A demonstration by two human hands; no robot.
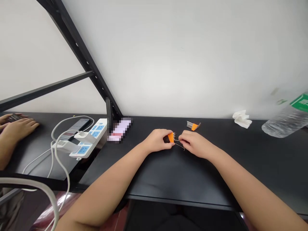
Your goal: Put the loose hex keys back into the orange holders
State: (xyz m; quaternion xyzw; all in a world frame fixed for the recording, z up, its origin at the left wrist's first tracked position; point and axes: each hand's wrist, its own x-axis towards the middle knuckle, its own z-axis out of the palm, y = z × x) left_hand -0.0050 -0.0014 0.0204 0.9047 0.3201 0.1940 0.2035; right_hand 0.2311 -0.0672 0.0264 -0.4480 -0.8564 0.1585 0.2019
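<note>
At the far left, a dark object (14,117) is being held by another person's hands (18,128). White cables (51,198) are being fed from a power strip (84,150) near a phone (72,128). Above the black table (156,179), an orange clip (171,137) of metal rods is being clamped between the left hand's (160,139) thumb and fingers. A thin rod (176,140) beside it is being pinched by the right hand's (192,142) closed fingertips. Farther right, a crumpled tissue (242,118) and a plastic bottle (282,125) are being supported by the table.

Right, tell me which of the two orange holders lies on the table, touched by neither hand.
The back orange holder, beyond the right hand and nearer the wall; the front orange holder is in the left hand.
</note>
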